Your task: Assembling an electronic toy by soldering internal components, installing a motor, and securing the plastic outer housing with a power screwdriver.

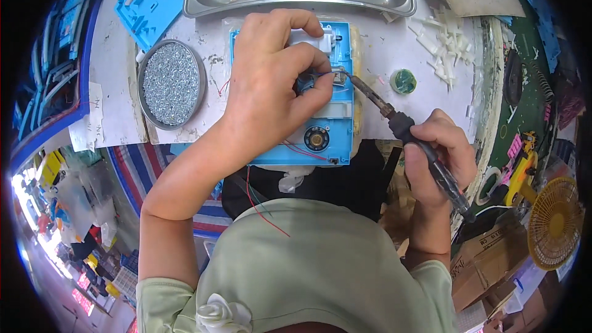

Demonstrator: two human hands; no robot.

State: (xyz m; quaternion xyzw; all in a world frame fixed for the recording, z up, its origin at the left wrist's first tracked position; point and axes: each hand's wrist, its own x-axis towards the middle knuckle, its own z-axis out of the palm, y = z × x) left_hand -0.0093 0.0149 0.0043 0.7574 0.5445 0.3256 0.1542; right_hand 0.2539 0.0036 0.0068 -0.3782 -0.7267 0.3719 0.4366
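A blue plastic housing (pixel 340 148) lies open on the table in front of me. Inside it are a small round speaker (pixel 317 139), red wires (pixel 302 150) and a small metal part (pixel 339 78). My left hand (pixel 268 71) reaches over the housing, thumb and forefinger pinching what looks like a thin wire beside that metal part; the palm hides much of the housing's left half. In my right hand (pixel 441 154) is a soldering iron (pixel 402 127), gripped by its dark handle. Its tip is at the metal part, close to my left fingertips.
A round dish of small metal screws (pixel 171 83) stands left, below a blue plastic panel (pixel 150 3). Behind the housing is a steel compartment tray (pixel 302 3). To the right are a small round green-topped tin (pixel 404 81), white plastic pieces (pixel 444 49) and a yellow fan (pixel 556 223).
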